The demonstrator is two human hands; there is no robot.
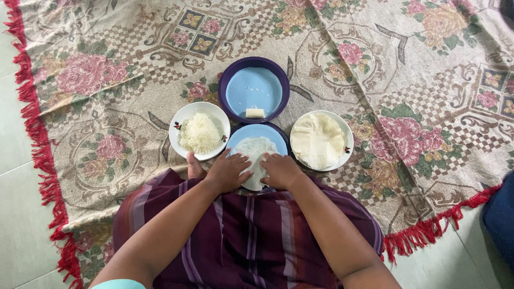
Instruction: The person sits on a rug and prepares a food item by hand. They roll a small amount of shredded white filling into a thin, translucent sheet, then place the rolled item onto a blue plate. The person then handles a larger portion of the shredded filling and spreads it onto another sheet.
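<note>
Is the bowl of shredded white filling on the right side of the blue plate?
No, the bowl of shredded filling sits left of the blue plate; stacked wrappers are right.

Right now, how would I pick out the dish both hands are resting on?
On the floral rug, four round dishes cluster before the seated person. The near blue plate sits between a white bowl of pale shreds and a white bowl of folded sheets. Only it carries a flat white round wrapper, pressed by left hand and right hand.
</note>
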